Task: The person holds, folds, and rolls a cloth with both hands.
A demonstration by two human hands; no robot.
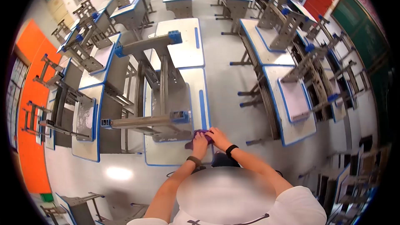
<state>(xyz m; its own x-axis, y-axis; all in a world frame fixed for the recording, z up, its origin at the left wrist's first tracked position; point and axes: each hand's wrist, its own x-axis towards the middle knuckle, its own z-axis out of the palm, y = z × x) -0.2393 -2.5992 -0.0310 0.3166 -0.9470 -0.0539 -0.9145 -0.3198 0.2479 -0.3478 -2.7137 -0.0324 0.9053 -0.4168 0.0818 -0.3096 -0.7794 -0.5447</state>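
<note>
A dark purple cloth [189, 145] lies bunched at the near right part of a white desk top with blue edging [166, 154]. My left hand [200, 140] is closed on the cloth, pressing it near the desk's right edge. Right beside it, my right hand [217, 136] also grips the cloth, its fingers touching the left hand's. An upturned stool [154, 121] rests on the same desk, just left of my hands, with its metal legs and blue end caps raised. Both wrists wear dark bands.
More white desks [177, 43] run ahead in the same column. Rows of desks with upturned stools stand left [89, 121] and right [291, 104]. A grey floor aisle [225, 83] lies right of my desk. An orange panel [31, 112] is at the far left.
</note>
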